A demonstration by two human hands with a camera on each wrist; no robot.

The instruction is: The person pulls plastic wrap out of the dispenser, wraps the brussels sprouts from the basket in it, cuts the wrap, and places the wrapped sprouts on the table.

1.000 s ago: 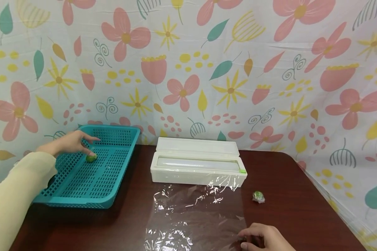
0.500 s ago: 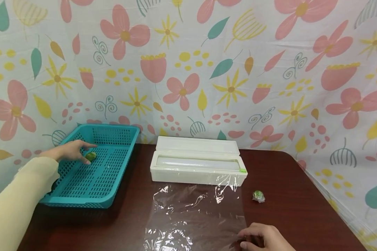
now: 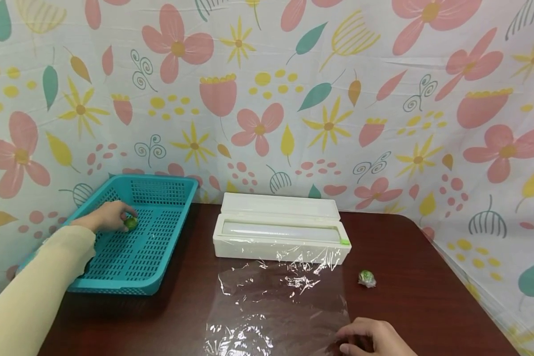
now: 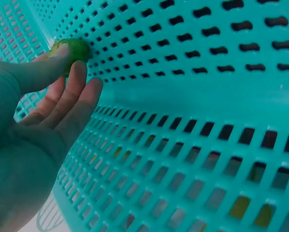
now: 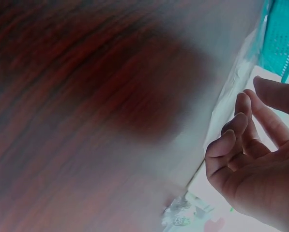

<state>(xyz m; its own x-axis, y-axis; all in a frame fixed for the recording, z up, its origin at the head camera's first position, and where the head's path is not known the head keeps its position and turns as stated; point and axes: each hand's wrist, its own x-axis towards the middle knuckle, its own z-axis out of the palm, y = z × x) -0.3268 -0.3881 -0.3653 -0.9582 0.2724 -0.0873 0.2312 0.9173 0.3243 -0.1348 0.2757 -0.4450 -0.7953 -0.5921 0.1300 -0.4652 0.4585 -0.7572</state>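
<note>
Your left hand (image 3: 109,216): fingers pinching round green fruit (image 3: 131,224) in teal perforated plastic basket (image 3: 138,287); slack pinch could drop it. Your right hand (image 3: 371,336): fingers loosely curled; brushing could crease clear plastic film (image 3: 280,316).

Dark red-brown table (image 3: 427,291), grain showing in my right-wrist view. On it I see teal basket (image 3: 147,286) at left, open white box (image 3: 280,250) mid-back, clear film (image 3: 280,299) spread before box, small wrapped green ball (image 3: 367,278) right of film.
</note>
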